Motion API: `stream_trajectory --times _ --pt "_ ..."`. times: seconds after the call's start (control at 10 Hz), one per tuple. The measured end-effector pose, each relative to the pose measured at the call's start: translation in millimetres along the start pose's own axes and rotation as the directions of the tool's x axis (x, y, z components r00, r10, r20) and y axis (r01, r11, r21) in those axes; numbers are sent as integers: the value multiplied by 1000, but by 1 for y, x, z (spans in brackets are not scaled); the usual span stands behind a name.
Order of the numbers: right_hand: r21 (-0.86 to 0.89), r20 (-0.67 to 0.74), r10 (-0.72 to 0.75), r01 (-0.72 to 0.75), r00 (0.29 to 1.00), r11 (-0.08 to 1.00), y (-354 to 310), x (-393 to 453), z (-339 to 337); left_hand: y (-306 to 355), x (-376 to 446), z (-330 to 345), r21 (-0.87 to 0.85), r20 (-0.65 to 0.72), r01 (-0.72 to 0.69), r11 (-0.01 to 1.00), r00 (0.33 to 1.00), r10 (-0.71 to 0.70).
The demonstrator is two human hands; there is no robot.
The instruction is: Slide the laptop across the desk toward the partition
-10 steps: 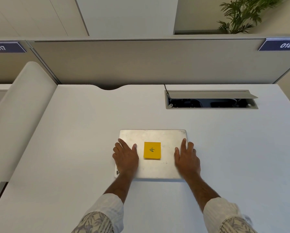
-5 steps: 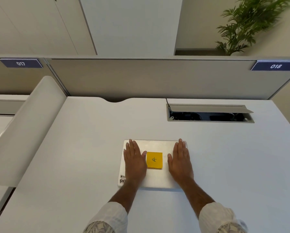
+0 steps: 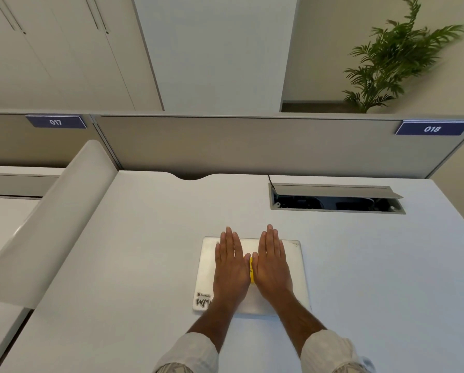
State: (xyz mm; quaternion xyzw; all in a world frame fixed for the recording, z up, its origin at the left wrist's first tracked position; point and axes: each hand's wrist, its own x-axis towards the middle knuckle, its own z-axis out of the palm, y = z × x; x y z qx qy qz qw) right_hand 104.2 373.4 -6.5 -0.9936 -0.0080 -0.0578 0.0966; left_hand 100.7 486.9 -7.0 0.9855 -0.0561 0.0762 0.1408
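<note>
A closed silver laptop lies flat on the white desk, a little in front of the middle. Both my hands rest palm-down on its lid, side by side with fingers straight and pointing at the partition. My left hand covers the lid's left half and my right hand the middle. Between them only a thin strip of a yellow sticky note shows. Stickers sit at the lid's near left corner. Bare desk separates the laptop from the partition.
An open cable tray with a raised flap is set into the desk at the back right, a black cable running out of it. A curved white side divider borders the desk on the left. Labels 017 and 018 hang on the partition.
My hands have slid inward from the lid's sides until they nearly touch, hiding most of the yellow note. The view has tilted up, showing more of the room beyond the partition.
</note>
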Motion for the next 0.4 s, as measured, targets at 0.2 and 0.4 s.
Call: stream_trajectory --times 0.2,0.4 --pt "7 36 12 -12 999 1000 3 -2 0 -1 -3 -1 11 29 2 1000 1000 -3" --pt "35 -4 18 -18 1000 999 5 -3 -6 0 -1 -4 0 51 -1 1000 999 1"
